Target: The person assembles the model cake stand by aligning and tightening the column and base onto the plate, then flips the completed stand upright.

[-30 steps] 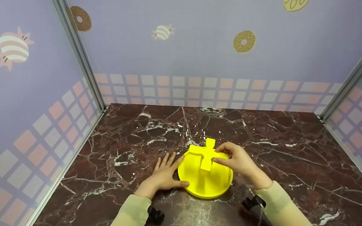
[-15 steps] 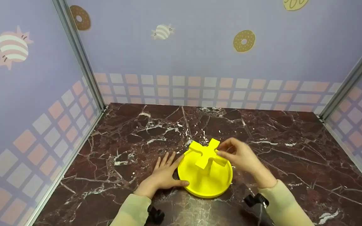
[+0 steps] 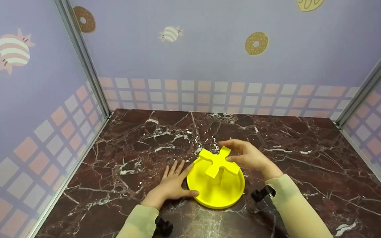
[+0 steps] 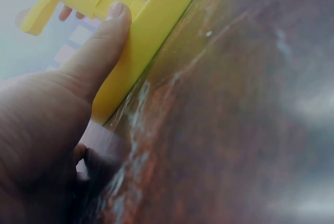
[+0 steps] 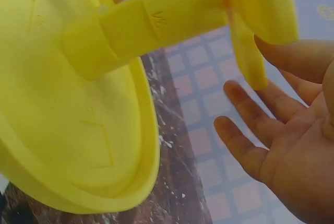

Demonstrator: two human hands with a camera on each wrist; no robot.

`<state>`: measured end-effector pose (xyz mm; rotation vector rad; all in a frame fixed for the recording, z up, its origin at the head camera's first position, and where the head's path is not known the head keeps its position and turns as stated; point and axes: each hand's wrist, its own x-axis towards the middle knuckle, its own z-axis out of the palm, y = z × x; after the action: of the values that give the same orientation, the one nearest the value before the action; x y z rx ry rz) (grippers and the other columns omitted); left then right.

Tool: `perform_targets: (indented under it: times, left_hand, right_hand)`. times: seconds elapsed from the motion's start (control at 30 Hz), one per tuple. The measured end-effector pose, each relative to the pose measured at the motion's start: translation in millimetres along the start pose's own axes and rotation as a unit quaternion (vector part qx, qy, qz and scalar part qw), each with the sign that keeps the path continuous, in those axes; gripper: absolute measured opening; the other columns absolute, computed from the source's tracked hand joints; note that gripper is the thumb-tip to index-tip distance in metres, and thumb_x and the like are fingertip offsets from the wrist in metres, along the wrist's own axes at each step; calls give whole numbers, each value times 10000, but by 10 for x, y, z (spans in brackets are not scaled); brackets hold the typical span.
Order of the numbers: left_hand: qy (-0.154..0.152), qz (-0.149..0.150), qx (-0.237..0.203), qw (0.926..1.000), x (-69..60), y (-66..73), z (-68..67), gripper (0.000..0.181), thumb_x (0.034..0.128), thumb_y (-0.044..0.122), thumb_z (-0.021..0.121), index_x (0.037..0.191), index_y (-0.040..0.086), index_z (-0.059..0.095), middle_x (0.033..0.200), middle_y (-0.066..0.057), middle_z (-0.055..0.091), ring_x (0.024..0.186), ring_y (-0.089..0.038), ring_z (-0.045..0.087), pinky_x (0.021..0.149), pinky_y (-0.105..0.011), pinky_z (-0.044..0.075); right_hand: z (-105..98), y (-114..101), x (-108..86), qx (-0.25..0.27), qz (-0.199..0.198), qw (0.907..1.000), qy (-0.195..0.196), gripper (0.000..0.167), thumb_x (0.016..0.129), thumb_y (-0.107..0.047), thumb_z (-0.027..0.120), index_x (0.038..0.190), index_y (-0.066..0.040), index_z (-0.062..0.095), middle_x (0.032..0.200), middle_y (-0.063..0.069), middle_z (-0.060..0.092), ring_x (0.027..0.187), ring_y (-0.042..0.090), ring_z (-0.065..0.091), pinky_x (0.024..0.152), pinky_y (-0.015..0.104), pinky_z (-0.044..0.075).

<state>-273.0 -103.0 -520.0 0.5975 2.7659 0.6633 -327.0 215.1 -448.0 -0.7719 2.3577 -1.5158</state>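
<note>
A yellow round tray with a raised rim lies on the table. From its middle rises a yellow post, topped by a cross-shaped knob with blunt arms. My left hand rests beside the tray with its fingers spread on the tabletop. Its thumb touches the tray's rim. At the far right of the knob, my right hand has its thumb against or very close to one arm. In the right wrist view its other fingers are loosely extended past the knob, not curled round it.
The dark red marble tabletop surrounds the tray, with small white specks on it beyond the knob. Purple panels with sweets printed on them wall the back and both sides. Dark wrist devices sit on both sleeves.
The knob has turned clockwise, seen from above, between the first and second frames. My right hand has drawn back from its grip, then moved its fingers farther behind the knob. My left hand stays put.
</note>
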Motion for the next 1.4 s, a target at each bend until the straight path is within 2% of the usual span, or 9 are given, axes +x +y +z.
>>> perform_targets:
  times: [0.1,0.23,0.47,0.83,1.0,1.13,1.4]
  left_hand:
    - [11,10,8,10000,1,5,3,1110,819,755,680,1670,273,157,1746,-156,39,1611,-428,-31,1293,-640,-32]
    - [55,26,29,10000,-1,3,8,1111,817,751,684,1670,268,161,1744,-160,45,1610,-432,-24,1293,-642,-28]
    - [70,26,-7,10000,-10,-2,10,1116,814,743,696,1670,261,166,1743,-165,47,1611,-430,-20,1292,-642,-30]
    - [121,101,-69,9999,-14,-4,5,1104,819,735,696,1669,278,162,1742,-167,55,1610,-434,-14,1291,-644,-26]
    - [119,100,-68,9999,-17,-3,5,1103,819,727,704,1669,278,162,1741,-170,61,1609,-438,-10,1290,-648,-21]
    - [136,112,-40,9998,-18,2,3,1100,822,720,708,1669,270,167,1739,-178,71,1607,-445,-1,1289,-652,-13]
    - [111,83,-30,9999,-14,2,0,1109,819,737,696,1669,256,169,1740,-176,66,1608,-442,-7,1289,-653,-15]
  right_hand:
    - [33,-3,19,-15,11,10000,-57,503,942,32,670,1433,-41,589,1363,176,635,1014,228,661,728,183,561]
    - [45,-6,10,-165,106,9998,84,450,931,38,682,1371,-47,646,1274,193,671,930,173,651,719,202,568]
    - [22,19,-62,-425,150,9987,242,363,909,7,729,1270,-30,707,1284,186,699,981,139,685,791,194,591]
    - [72,6,-209,-639,102,9963,566,338,875,-108,818,1194,-31,737,1163,151,742,907,147,680,760,196,579]
    - [136,10,-281,-942,6,9921,827,301,874,-129,824,1154,-57,740,1113,124,742,864,107,656,754,214,569]
    - [194,5,-342,-998,-36,9908,912,308,871,-147,830,1134,-36,713,1093,140,731,809,86,633,710,227,556]
    - [314,-67,-414,-1120,50,9884,1025,342,861,-217,847,1133,-77,696,1172,109,717,908,192,652,777,276,566]
